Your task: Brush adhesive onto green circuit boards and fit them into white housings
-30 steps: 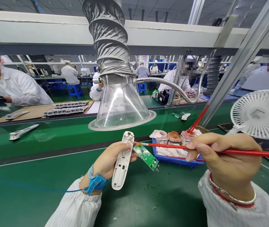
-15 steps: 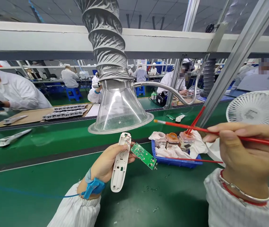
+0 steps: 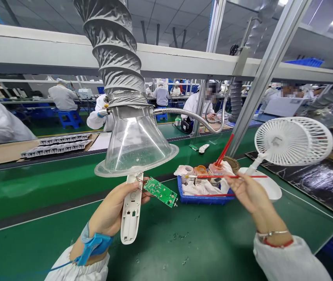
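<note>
**Left hand on housing, right hand on brush, board out on wires**

Left hand [image 3: 113, 208] clenched around a white plastic housing [image 3: 131, 210] - shell upright-ish, tilted, open face showing, lower end sticking out below the fist, top just under the rim of the clear fume-extractor hood [image 3: 134, 150]. Green circuit board [image 3: 161, 191] sits just right of the left fingers, linked to the housing by thin red wires [image 3: 139, 180]; can't tell if the fingers touch it. Antistatic wrist strap [image 3: 93, 245] in blue on the left wrist.

Right hand [image 3: 250, 193] grasping a red-handled brush [image 3: 242, 176] in a thumb-and-fingers pinch, held level, tip out over the left end of a blue tray [image 3: 204, 200] - well apart from the board. Tray holds white cloth [image 3: 203, 188], an orange-lidded pot [image 3: 200, 170], a pink pot [image 3: 216, 168] with red brushes [image 3: 224, 150] standing in it, and one more red brush [image 3: 216, 194] lying along the front. White desk fan [image 3: 293, 141] to the right, all on a green bench mat [image 3: 219, 242].
</note>
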Available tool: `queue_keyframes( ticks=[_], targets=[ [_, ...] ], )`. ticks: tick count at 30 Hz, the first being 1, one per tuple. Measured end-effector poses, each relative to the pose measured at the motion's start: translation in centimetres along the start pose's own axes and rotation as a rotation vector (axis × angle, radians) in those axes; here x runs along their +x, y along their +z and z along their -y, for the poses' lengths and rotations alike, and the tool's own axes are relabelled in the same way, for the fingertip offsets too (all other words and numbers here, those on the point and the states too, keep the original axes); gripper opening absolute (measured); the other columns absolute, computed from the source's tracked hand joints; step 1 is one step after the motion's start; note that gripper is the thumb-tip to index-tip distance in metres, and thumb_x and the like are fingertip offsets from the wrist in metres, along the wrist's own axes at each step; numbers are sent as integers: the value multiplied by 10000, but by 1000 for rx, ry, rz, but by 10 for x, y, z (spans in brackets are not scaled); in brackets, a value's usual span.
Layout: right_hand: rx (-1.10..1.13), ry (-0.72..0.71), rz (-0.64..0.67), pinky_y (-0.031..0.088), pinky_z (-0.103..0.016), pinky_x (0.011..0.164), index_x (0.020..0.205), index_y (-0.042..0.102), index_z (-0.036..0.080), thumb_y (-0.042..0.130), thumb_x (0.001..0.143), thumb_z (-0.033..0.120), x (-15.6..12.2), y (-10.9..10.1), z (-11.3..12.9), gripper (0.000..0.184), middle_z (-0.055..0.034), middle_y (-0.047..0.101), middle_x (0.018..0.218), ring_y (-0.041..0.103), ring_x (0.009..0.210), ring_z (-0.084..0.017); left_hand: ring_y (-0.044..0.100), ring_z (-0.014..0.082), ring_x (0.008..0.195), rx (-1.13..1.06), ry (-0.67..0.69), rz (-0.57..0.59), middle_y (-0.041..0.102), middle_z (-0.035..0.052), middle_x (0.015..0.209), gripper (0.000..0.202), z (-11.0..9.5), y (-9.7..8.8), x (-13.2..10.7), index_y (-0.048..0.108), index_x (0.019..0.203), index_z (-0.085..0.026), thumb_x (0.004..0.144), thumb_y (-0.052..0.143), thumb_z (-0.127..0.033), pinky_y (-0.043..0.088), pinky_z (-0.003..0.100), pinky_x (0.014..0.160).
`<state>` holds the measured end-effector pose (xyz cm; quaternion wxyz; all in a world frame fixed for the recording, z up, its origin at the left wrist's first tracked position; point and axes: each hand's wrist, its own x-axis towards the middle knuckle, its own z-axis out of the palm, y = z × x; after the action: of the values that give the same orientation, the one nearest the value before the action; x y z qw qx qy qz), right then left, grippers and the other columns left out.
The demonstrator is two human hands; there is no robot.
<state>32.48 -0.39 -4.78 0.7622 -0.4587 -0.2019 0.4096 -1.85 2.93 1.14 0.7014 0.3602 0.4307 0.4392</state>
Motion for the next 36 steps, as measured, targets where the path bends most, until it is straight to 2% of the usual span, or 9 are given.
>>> queue_keyframes(
  ticks=[4, 7, 9, 11, 13, 15, 24, 29, 36],
  targets=[
    [-41, 184, -5, 600, -266, 660, 733, 495, 136, 597, 789, 71, -17, 3, -42, 134, -97, 671, 695, 686, 759, -216, 673, 186, 682, -5, 3, -1, 696, 98, 801, 211, 0, 0, -1, 655, 985, -91, 805, 553, -129, 587, 292, 698],
    [-74, 234, -6, 592, -269, 725, 775, 508, 122, 616, 804, 90, -23, 4, -55, 116, -84, 673, 710, 681, 806, -207, 673, 182, 686, -6, 9, -15, 697, 94, 834, 207, -1, 1, -3, 654, 983, -98, 808, 545, -121, 588, 296, 701],
    [-117, 250, -10, 596, -248, 686, 781, 519, 111, 650, 794, 123, -23, 0, -56, 133, -85, 675, 710, 685, 753, -196, 673, 184, 691, 1, 5, -24, 695, 93, 824, 209, -1, 1, -4, 651, 988, -97, 812, 540, -123, 587, 296, 700],
    [-175, 269, -19, 581, -191, 532, 765, 532, 99, 689, 772, 164, -22, -6, -57, 170, -90, 670, 670, 672, 601, -164, 673, 187, 691, 8, 2, -20, 694, 91, 809, 210, -1, 2, -4, 649, 991, -94, 815, 539, -128, 586, 297, 701],
    [-227, 280, -35, 471, -119, 348, 719, 536, 96, 710, 758, 205, -21, -13, -57, 209, -75, 646, 584, 599, 435, -109, 673, 184, 684, 12, 3, -10, 695, 91, 803, 207, -1, 2, -4, 648, 987, -92, 815, 538, -126, 585, 296, 703],
    [-257, 286, -54, 344, -86, 258, 673, 527, 103, 704, 764, 240, -20, -18, -58, 242, -51, 610, 507, 520, 350, -70, 673, 183, 683, 14, 3, 0, 697, 92, 800, 205, 0, 2, -3, 647, 986, -94, 815, 536, -124, 583, 295, 707],
    [-241, 351, -70, 329, -81, 269, 723, 555, 87, 597, 851, 222, -22, -16, -53, 191, -48, 601, 491, 498, 344, -57, 681, 192, 684, 32, -22, -24, 698, 108, 732, 171, 2, 3, -1, 649, 936, -89, 815, 539, -139, 581, 280, 692],
    [-178, 500, -47, 346, -54, 274, 879, 563, 65, 507, 902, 175, -22, -9, -38, 126, -73, 627, 550, 523, 373, -54, 685, 201, 689, 27, -17, -42, 700, 117, 739, 170, 5, -1, 7, 654, 927, -83, 812, 537, -128, 582, 286, 697],
    [-83, 688, -81, 422, -90, 341, 892, 527, 84, 487, 922, 196, -14, 5, -20, 123, -33, 616, 683, 521, 418, -41, 689, 214, 716, 14, -47, -120, 700, 143, 777, 150, 6, -8, 22, 633, 919, -73, 813, 560, -149, 583, 293, 703]
  ],
)
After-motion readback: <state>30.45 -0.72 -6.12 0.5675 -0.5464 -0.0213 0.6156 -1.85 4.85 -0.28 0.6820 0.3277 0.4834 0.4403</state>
